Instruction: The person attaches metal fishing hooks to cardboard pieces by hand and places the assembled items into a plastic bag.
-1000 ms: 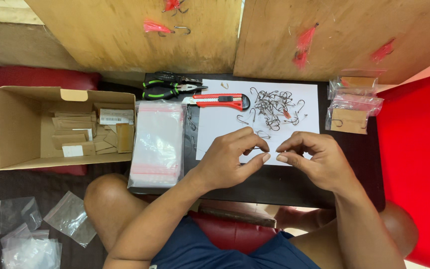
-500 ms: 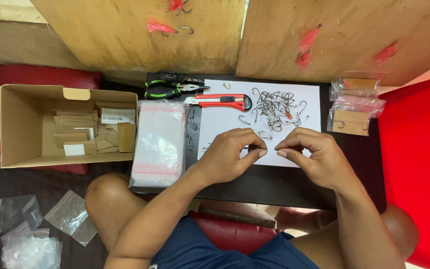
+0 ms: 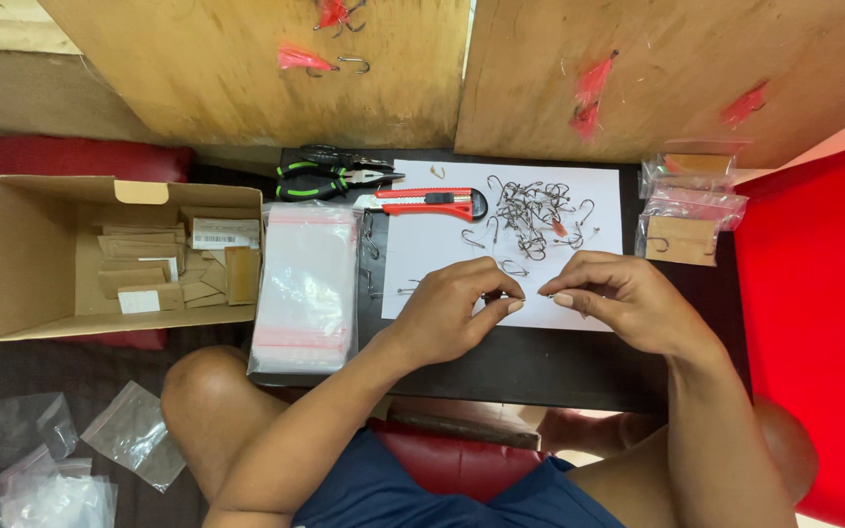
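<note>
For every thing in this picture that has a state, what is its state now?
brown cardboard box: open, card pieces inside
red utility knife: lying flat, blade cannot tell
green-handled pliers: lying flat, closed
stack of clear plastic bags: lying flat
pile of metal hooks: loose, tangled
left hand: fingertips pinched
right hand: fingertips pinched

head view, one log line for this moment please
left hand pinching near right hand | over white paper | hook pile behind | cutter, pliers idle
</note>
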